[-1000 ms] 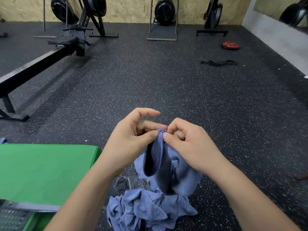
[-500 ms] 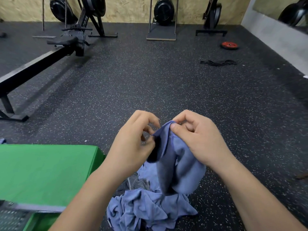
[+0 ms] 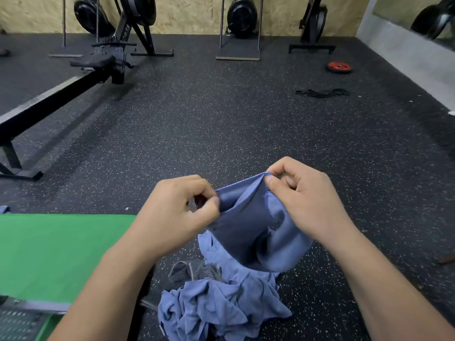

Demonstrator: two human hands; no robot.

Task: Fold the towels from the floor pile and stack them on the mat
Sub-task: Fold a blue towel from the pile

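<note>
While we hold the blue towel (image 3: 246,230) up over the floor pile (image 3: 216,306), the step in hand, as we judge it, is finding its top edge and spreading it out before any fold. To do that well, we should slide our pinches outward along the edge until each reaches a corner. Then we lift until the cloth hangs free of the pile, or it may drag another towel along. Our left hand (image 3: 177,212) pinches the edge between thumb and curled fingers. Our right hand (image 3: 302,200) pinches the same edge farther along, thumb against forefinger. The towel sags between them, its lower part seemingly resting on the pile, with the green mat (image 3: 61,247) just beside on our left.
</note>
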